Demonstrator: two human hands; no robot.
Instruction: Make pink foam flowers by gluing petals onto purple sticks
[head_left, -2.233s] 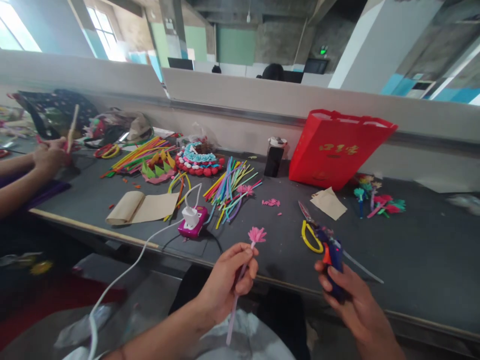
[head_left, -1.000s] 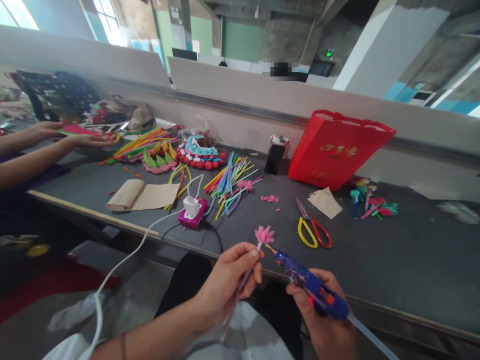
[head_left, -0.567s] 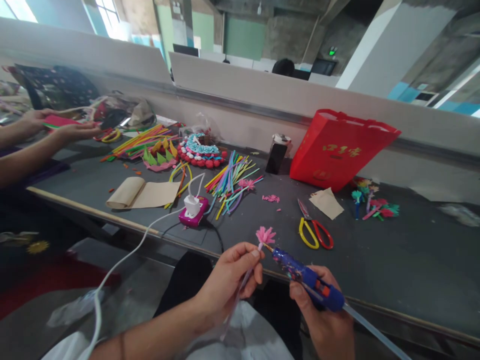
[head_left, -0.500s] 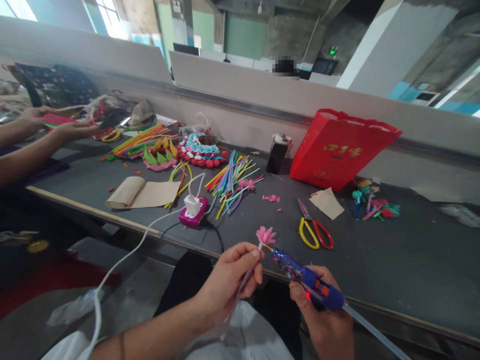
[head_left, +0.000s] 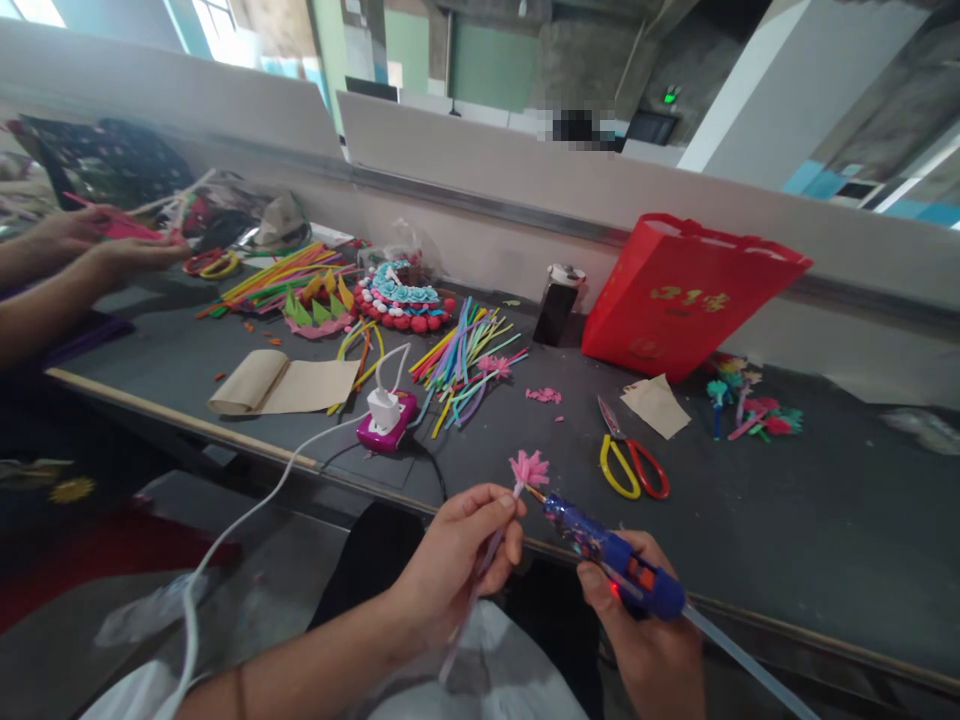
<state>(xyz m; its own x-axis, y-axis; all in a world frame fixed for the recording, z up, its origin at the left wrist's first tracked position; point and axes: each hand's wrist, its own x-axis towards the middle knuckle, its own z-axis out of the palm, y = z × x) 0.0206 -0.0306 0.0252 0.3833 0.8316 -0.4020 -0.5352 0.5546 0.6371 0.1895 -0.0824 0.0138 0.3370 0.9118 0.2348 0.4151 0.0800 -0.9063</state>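
Observation:
Between the thumb and fingers of my left hand (head_left: 465, 550) is the pale stem of a pink craft flower (head_left: 529, 468), its fringed petals upward. The stem's lower end hangs down over my lap. My right hand (head_left: 652, 620) is wrapped round a blue hot glue gun (head_left: 611, 555) with a red light glowing on it. A clear glue stick (head_left: 750, 665) sticks out of its rear. The gun's metal nozzle is at the base of the flower, by my left fingertips; whether it touches, I cannot tell.
Scissors (head_left: 630, 460) with yellow and red handles lie on the dark table, near pink scraps (head_left: 543, 395) and colourful strips (head_left: 465, 360). A purple power socket (head_left: 386, 425) trails a white cable. Behind stands a red bag (head_left: 690, 300). Another person's hands (head_left: 127, 250) hold pink material at left.
My hands, the flower and the glue gun stay nearly in place. At left, the other person's hands have shifted slightly with the pink material.

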